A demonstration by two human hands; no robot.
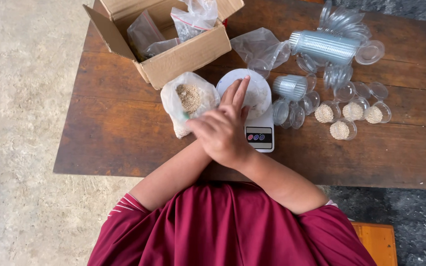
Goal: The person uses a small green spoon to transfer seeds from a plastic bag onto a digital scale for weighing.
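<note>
While the arms cross over the dark wooden table [124, 143], the right hand [223, 129] lies uppermost, fingers loosely spread and holding nothing that I can see, its fingertips resting on the white pan of the small kitchen scale [259, 134]; the left hand [193, 123] is mostly hidden beneath it, so I cannot tell how it stands, though it reaches to the open plastic bag of pale grain [189, 98] just left of the scale; that bag looks soft and slack, likely to slump and spill, and best taken by its rolled rim rather than its sides; behind it sits an open cardboard box [173, 59] with more clear bags inside; to the right lie stacks of clear plastic cups [324, 47], loose lids, and four small filled cups [352, 116] well apart from the hands; light, brittle things, easily knocked; the empty cups [288, 112] touching the scale's right side crowd it closest.
</note>
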